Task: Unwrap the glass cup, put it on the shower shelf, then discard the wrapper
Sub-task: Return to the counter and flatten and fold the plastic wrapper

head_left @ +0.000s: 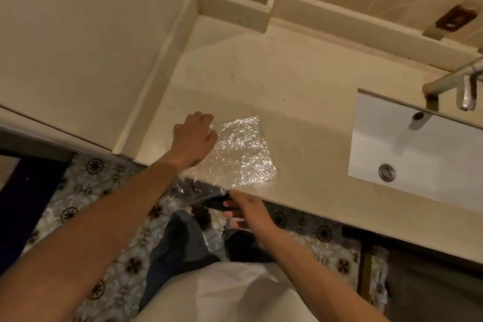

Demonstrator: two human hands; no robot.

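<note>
A crinkled clear plastic wrapper (243, 151) lies spread flat on the beige counter (300, 91), its near edge hanging over the counter's front edge. My left hand (194, 138) rests flat on the wrapper's left side, fingers straight. My right hand (245, 209) is just below the counter edge and pinches the wrapper's overhanging edge together with a dark object I cannot identify. No glass cup is in view.
A white rectangular sink (418, 151) with a drain is set into the counter at right, with a chrome faucet (454, 83) above it. A wall meets the counter on the left. Patterned floor tiles (104, 204) lie below.
</note>
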